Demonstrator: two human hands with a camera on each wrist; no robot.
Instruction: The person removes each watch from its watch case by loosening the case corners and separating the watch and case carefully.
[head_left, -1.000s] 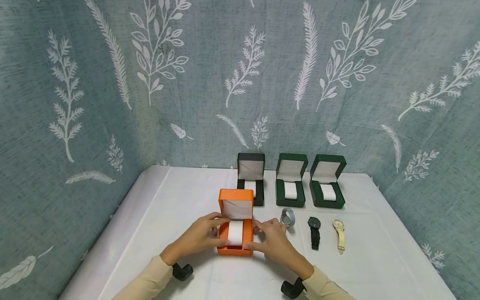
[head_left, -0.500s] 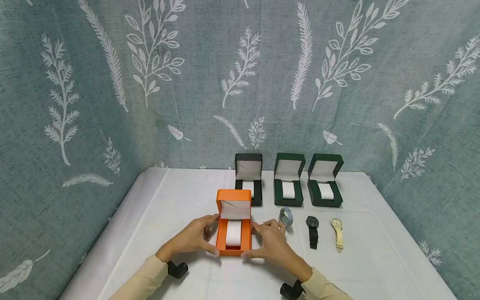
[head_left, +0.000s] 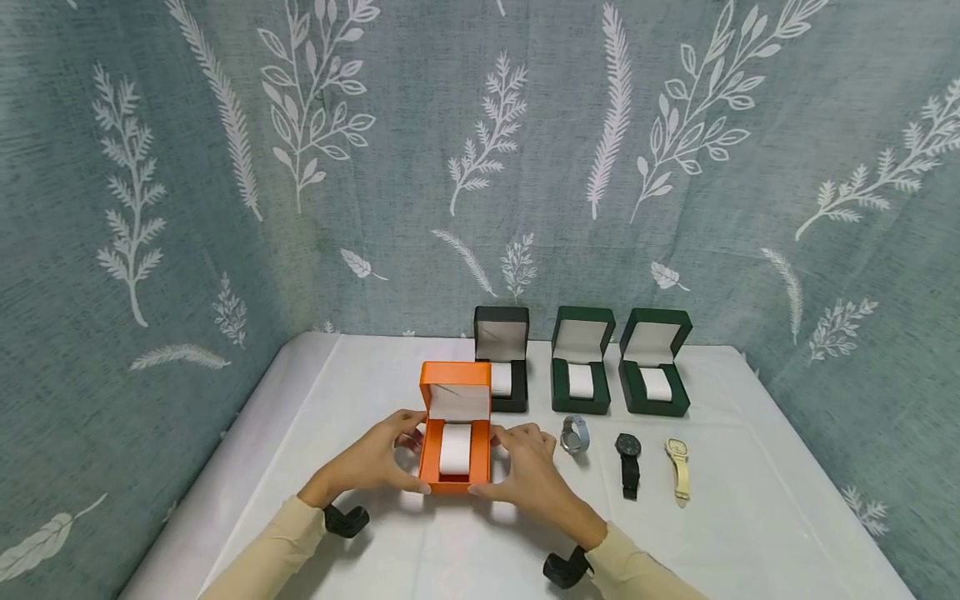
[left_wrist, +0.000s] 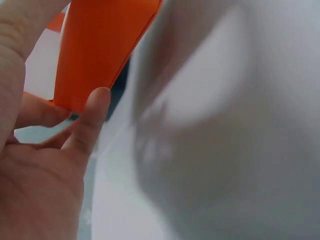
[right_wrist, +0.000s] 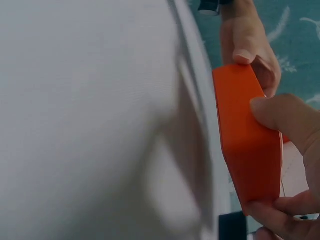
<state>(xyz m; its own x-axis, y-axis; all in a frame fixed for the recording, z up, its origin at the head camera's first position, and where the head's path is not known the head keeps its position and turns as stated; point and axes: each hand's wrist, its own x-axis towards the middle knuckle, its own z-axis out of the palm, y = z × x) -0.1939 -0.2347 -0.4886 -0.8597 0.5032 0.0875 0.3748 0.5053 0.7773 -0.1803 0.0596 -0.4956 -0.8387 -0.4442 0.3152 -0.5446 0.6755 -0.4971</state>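
An orange watch box [head_left: 432,446], its lid raised, is held between my two hands in the head view. A white cushion [head_left: 455,450] fills its base. My left hand [head_left: 372,456] grips the left side, thumb at the front lower corner and fingers toward the back. On the opposite side my right hand [head_left: 528,467] grips likewise, its thumb at the front right corner. The left wrist view shows the box's orange side wall [left_wrist: 97,50] between thumb and fingers. In the right wrist view, the thumb and fingers press the other side wall [right_wrist: 245,117].
Behind stand a black watch box [head_left: 510,323], partly covered by the orange lid, and two green watch boxes [head_left: 587,333], all with raised lids. To the right lie a silver watch [head_left: 574,435], a black watch [head_left: 628,467] and a yellow watch [head_left: 678,471] on the white table [head_left: 757,500].
Both hands have slid from the upper edges of the orange box's base to its lower front corners. The box has then shifted left and up in the view. The watches stay put.
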